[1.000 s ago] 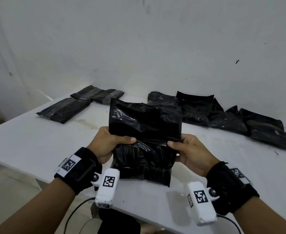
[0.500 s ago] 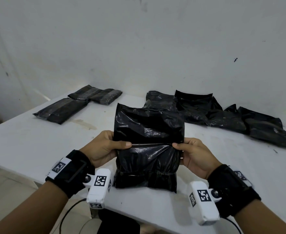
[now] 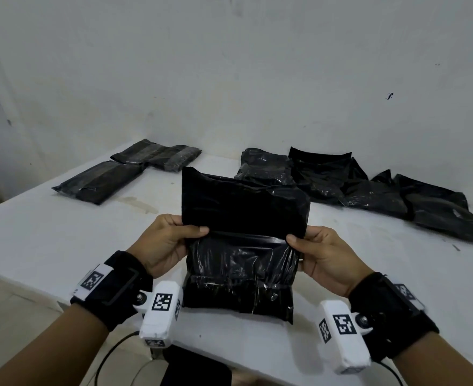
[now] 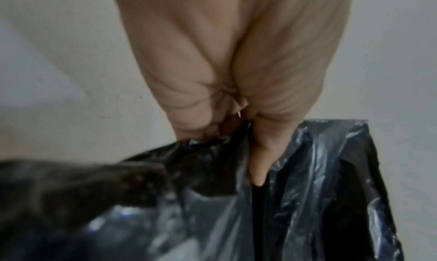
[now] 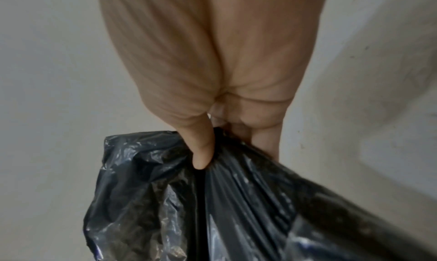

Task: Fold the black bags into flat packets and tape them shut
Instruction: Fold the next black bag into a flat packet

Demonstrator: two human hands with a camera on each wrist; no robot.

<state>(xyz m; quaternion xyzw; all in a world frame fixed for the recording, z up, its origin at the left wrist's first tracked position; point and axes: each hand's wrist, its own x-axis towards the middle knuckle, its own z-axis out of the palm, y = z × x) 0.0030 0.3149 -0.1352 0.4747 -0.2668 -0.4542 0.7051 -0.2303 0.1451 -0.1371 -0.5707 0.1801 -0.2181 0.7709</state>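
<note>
A filled black bag (image 3: 240,263) stands on its lower end on the white table (image 3: 34,240), near the front edge. My left hand (image 3: 171,240) pinches its left side and my right hand (image 3: 321,252) pinches its right side, thumbs on the near face along a horizontal crease. The loose upper flap (image 3: 243,207) rises above the crease. The left wrist view shows my left hand (image 4: 248,134) with its thumb pressing into the black bag (image 4: 307,190). The right wrist view shows my right hand (image 5: 212,134) with its thumb on the black bag (image 5: 236,199).
Two folded black packets (image 3: 98,182) (image 3: 157,157) lie at the back left of the table. A row of several loose black bags (image 3: 369,190) lies along the back right, below the white wall. A black thing (image 3: 199,369) and cables sit under the front edge.
The bag has come lower and closer to the front edge. A tight horizontal crease has formed between my thumbs, and the upper flap now stands straighter above it.
</note>
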